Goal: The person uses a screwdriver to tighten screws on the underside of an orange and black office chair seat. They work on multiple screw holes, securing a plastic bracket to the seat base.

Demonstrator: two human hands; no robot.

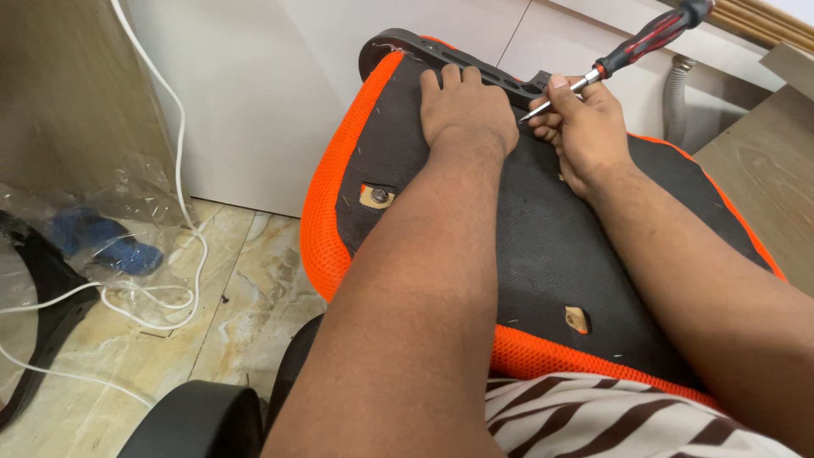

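On our lap: the upturned chair seat (543, 246) lies with its black underside facing us, orange mesh running round the edge.
Left hand: our left hand (465, 106) lies flat and loose on the black fabric, palm down, fingers stretched toward 12 o'clock and touching the black metal bracket (449, 56); it grips nothing.
Right hand: our right hand (585, 127) is clenched around the shaft of the screwdriver (627, 53), just beside the left hand at its 3 o'clock.
Screwdriver: its red-and-black handle sticks out from our right hand toward 1 o'clock, while the metal tip points toward 8 o'clock, coming down near the bracket's right end, between our two hands.
Bracket: it runs along the seat's far edge, at 12 o'clock from both hands.
Screw holes: one hole with a bolt head (377, 196) sits at 8 o'clock from the left hand; a second hole (577, 319) is close to our body.
Floor: at 9 o'clock, a white cable (182, 182) loops over a clear plastic bag (119, 225) on the marble tiles.
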